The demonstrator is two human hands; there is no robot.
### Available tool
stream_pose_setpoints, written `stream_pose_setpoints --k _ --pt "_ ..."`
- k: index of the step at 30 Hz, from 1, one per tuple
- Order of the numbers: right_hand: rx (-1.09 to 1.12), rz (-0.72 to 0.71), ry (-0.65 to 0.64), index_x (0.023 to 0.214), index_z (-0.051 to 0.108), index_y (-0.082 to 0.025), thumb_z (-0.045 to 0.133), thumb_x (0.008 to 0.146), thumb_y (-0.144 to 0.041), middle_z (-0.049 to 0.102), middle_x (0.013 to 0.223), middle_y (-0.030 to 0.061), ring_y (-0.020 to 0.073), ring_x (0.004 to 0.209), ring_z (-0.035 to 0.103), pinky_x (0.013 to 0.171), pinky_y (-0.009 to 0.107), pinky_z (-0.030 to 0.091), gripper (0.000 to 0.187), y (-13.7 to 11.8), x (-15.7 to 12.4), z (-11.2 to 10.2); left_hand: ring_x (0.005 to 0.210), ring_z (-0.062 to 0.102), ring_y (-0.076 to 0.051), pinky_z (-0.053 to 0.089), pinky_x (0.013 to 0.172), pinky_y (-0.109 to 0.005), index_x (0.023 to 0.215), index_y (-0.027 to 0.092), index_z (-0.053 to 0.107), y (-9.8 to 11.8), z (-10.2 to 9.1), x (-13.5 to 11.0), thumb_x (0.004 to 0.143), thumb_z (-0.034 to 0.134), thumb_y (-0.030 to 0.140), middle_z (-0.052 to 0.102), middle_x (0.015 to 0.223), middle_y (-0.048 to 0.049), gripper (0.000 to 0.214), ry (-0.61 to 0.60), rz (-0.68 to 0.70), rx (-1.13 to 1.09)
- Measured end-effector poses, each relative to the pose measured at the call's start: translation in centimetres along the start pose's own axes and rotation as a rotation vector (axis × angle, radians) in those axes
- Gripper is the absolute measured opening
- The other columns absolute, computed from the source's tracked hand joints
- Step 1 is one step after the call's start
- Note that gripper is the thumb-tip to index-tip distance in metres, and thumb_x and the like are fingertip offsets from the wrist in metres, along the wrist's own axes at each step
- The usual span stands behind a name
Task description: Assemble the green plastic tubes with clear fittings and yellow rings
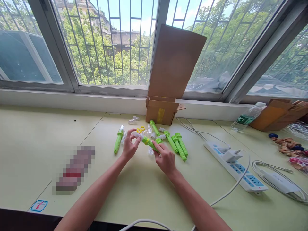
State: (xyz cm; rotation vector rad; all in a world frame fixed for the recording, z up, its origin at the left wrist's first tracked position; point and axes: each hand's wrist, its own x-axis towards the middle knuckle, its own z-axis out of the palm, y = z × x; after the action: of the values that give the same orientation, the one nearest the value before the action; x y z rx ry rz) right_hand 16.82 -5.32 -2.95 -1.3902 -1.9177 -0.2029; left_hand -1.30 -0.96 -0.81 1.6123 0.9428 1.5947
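Across the lower view, a pale green worktop (pixel 103 205) beneath everything. At its back edge, by the window, a brown cardboard box (pixel 158 106) with one tall flap raised and yellow tape on its front; interior hidden from this angle. Far to the right, a second cardboard box (pixel 274 115), contents likewise out of sight. Nearer, a white power strip (pixel 237 168) with blue sockets. Beside the second box, a clear bottle (pixel 247 118) with a green label. Above the middle of the worktop, the right hand (pixel 165 158), fingers wrapped around a green tube (pixel 149 144), and the left hand (pixel 130 148), fingers pinching a whitish translucent piece (pixel 137 135) at its mouth; cannot tell whether joined or merely touching. Bright lime plastic for the held tube, slanting between both hands, wider end toward the left, with a yellowish band around that end. Near the right hand, more green tubes (pixel 171 141), several with ridged bodies; off to the left, another with a clear cap (pixel 122 127). Scattered around, clear plastic pieces (pixel 134 120); smallest, yellow rings (pixel 141 129) in front of the first box.
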Motion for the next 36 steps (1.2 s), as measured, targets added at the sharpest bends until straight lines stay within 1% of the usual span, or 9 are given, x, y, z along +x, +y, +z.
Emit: stream_pose_setpoints --k 3,5,8,11,15,19,23,30,36 --pt "0.011 -0.007 -0.014 0.13 0.053 -0.028 0.049 0.086 -0.02 0.068 0.093 0.0045 0.0189 0.076 0.062 0.06 0.026 0.045 0.045 -0.2 -0.1 -0.1 0.08 0.065 -0.017 0.051 0.073 -0.032 0.117 0.022 0.047 0.1 0.2 -0.2 0.085 0.057 0.035 0.066 0.083 -0.0031 0.036 -0.05 -0.023 -0.01" --pt "0.014 -0.004 -0.011 0.131 0.052 -0.028 0.049 0.086 -0.02 0.068 0.094 0.0048 0.0194 0.076 0.062 0.06 0.027 0.045 0.046 -0.2 -0.1 -0.1 0.076 0.063 -0.017 0.05 0.072 -0.031 0.118 0.022 0.048 0.1 0.2 -0.2 0.088 0.051 0.037 0.066 0.079 -0.0029 0.034 -0.073 -0.034 0.005" --pt "0.017 0.003 0.016 0.132 0.052 -0.028 0.049 0.086 -0.021 0.068 0.094 0.0049 0.0199 0.077 0.062 0.059 0.027 0.045 0.047 -0.1 -0.2 0.0 0.076 0.062 -0.017 0.049 0.071 -0.031 0.118 0.022 0.054 0.2 0.1 0.0 0.091 0.046 0.038 0.067 0.083 -0.0047 0.033 -0.043 -0.031 0.043" --pt "0.018 0.005 0.036 0.132 0.052 -0.027 0.049 0.085 -0.021 0.068 0.094 0.0052 0.0199 0.076 0.062 0.059 0.027 0.045 0.047 -0.1 -0.2 0.1 0.075 0.061 -0.016 0.05 0.068 -0.029 0.114 0.023 0.06 0.0 -0.1 0.3 0.089 0.049 0.037 0.067 0.088 -0.0049 0.031 0.0 -0.033 0.082" --pt "0.052 0.022 0.036 0.131 0.051 -0.024 0.05 0.084 -0.023 0.065 0.097 0.0076 0.0203 0.075 0.061 0.06 0.028 0.047 0.047 -0.3 -0.2 0.0 0.071 0.06 -0.015 0.05 0.065 -0.028 0.114 0.024 0.062 -0.2 -0.3 0.6 0.085 0.055 0.035 0.067 0.085 -0.0032 0.032 0.022 -0.033 0.1" --pt "0.125 0.055 0.038 0.12 0.056 -0.02 0.051 0.084 -0.024 0.061 0.104 0.0102 0.0204 0.078 0.061 0.061 0.028 0.049 0.036 -0.5 -0.2 -0.1 0.069 0.059 -0.013 0.05 0.064 -0.026 0.118 0.024 0.06 -0.2 -0.4 0.7 0.083 0.058 0.036 0.065 0.08 -0.0026 0.037 0.018 -0.06 0.05" --pt "0.201 0.056 0.031 0.107 0.06 -0.02 0.052 0.084 -0.023 0.061 0.097 0.0087 0.0205 0.079 0.061 0.065 0.028 0.05 0.025 -0.5 -0.2 -0.2 0.066 0.057 -0.012 0.048 0.063 -0.025 0.121 0.023 0.056 -0.2 -0.4 0.7 0.081 0.06 0.038 0.062 0.075 -0.0013 0.043 0.014 -0.106 -0.01" --pt "0.381 0.117 0.028 0.103 0.062 -0.02 0.056 0.082 -0.027 0.065 0.092 0.0082 0.0229 0.083 0.062 0.072 0.034 0.051 0.023 -0.8 -0.2 0.0 0.062 0.055 -0.012 0.045 0.062 -0.025 0.118 0.022 0.058 -0.3 -0.3 0.6 0.079 0.063 0.04 0.057 0.068 0.0011 0.043 0.014 -0.14 -0.056" --pt "0.519 0.247 -0.051 0.105 0.064 -0.018 0.053 0.084 -0.035 0.068 0.087 0.0073 0.0198 0.067 0.062 0.06 0.03 0.048 0.029 -1.5 -0.3 0.0 0.061 0.053 -0.011 0.043 0.06 -0.024 0.115 0.022 0.059 -0.1 -0.2 0.7 0.079 0.062 0.039 0.055 0.065 0.0022 0.04 0.002 -0.148 -0.096"
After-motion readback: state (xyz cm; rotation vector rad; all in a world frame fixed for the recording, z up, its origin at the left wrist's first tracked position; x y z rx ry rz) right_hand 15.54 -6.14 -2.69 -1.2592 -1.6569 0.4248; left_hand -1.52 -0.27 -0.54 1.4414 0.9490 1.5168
